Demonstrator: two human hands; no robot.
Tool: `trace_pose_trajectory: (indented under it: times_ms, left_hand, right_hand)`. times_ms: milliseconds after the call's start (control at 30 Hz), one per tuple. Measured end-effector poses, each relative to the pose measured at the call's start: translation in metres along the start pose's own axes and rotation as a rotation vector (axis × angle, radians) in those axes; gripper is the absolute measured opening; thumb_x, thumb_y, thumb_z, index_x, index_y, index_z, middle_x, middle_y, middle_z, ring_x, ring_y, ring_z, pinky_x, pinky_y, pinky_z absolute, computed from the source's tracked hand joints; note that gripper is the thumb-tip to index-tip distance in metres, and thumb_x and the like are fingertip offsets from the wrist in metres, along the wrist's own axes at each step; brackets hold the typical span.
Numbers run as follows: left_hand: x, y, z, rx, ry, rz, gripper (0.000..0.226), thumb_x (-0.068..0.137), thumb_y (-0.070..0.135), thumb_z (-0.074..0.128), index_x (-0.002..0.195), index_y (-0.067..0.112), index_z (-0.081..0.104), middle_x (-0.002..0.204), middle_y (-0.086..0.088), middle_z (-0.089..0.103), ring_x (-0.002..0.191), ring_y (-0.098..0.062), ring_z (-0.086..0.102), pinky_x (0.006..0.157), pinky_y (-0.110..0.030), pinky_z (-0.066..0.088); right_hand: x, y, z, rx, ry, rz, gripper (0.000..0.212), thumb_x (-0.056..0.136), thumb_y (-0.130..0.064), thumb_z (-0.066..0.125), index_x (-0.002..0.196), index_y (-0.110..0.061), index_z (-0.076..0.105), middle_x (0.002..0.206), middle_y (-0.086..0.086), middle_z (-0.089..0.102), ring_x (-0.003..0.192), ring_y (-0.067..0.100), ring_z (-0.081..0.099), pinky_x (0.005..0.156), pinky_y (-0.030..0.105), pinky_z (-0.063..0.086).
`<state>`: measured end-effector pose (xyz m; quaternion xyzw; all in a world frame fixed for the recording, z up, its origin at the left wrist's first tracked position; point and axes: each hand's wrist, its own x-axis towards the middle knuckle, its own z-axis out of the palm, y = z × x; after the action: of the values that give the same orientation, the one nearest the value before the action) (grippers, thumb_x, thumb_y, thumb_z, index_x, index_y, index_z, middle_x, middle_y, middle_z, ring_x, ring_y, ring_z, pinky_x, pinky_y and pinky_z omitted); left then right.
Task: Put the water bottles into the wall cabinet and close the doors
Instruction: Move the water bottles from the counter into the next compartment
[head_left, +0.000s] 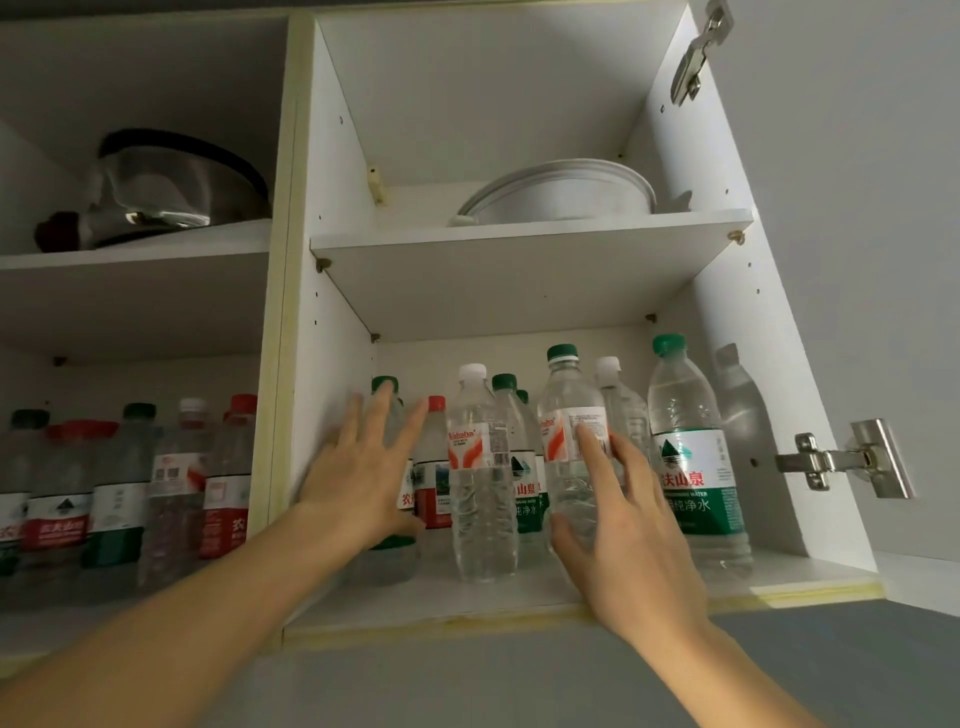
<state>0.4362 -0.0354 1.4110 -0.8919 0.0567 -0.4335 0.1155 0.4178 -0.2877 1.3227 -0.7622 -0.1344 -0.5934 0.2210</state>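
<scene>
Two bare hands reach into the lower right compartment of the wall cabinet (332, 291). Right hand (631, 525): fingers curled round a green-capped bottle (571, 447) with a red-and-white label, thumb at its lower body; the bottle leans slightly left, and whether its base rests on the shelf is hidden by the hand. Left hand (363, 467): fingers spread and straight, laid against a green-capped, green-labelled bottle (387, 387) at the compartment's left side, gripping nothing. Between the hands: one white-capped bottle (480, 467), upright, red-and-white label, near the shelf's front. Behind it: a red-capped bottle (435, 462) and further green-capped ones. Far right: a larger green-capped bottle (693, 457), upright, just beside the held one. Lower left compartment: a row of bottles (124, 478) with red, green and white caps. Upper right shelf: a white bowl (561, 195). Upper left shelf: a glass-lidded pan (166, 187). Right side wall: two metal hinges (841, 460).
</scene>
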Motion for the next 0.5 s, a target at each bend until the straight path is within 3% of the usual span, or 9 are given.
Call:
trace_pose_trajectory:
  times_ms: [67, 133, 500]
  left_hand:
    - [0.0, -0.005, 0.001, 0.225, -0.084, 0.098, 0.14, 0.064, 0.082, 0.07, 0.157, 0.03, -0.021, 0.16, -0.013, -0.038, 0.148, -0.042, -0.03, 0.121, -0.062, -0.004]
    - [-0.004, -0.005, 0.008, 0.331, -0.167, 0.112, 0.137, 0.065, 0.088, 0.062, 0.16, 0.027, -0.016, 0.156, -0.016, -0.043, 0.143, -0.044, -0.038, 0.121, -0.064, -0.008]
    - [0.006, 0.005, 0.027, 0.496, -0.225, 0.002, 0.113, 0.083, 0.074, 0.06, 0.162, 0.026, -0.003, 0.16, -0.019, -0.034, 0.148, -0.047, -0.027, 0.123, -0.06, -0.005]
  right_hand:
    - [0.001, 0.0, 0.0, -0.009, -0.008, -0.003, 0.091, 0.092, -0.046, 0.065, 0.161, -0.036, 0.007, 0.164, 0.003, 0.018, 0.15, 0.026, 0.028, 0.113, 0.047, 0.045]
    - [0.0, 0.0, 0.0, -0.015, -0.012, -0.01, 0.091, 0.092, -0.046, 0.065, 0.161, -0.035, 0.007, 0.164, 0.004, 0.018, 0.151, 0.026, 0.028, 0.113, 0.048, 0.044]
    - [0.0, 0.003, 0.002, -0.027, 0.018, -0.024, 0.089, 0.092, -0.046, 0.065, 0.161, -0.034, 0.01, 0.163, 0.005, 0.019, 0.148, 0.029, 0.034, 0.109, 0.049, 0.048]
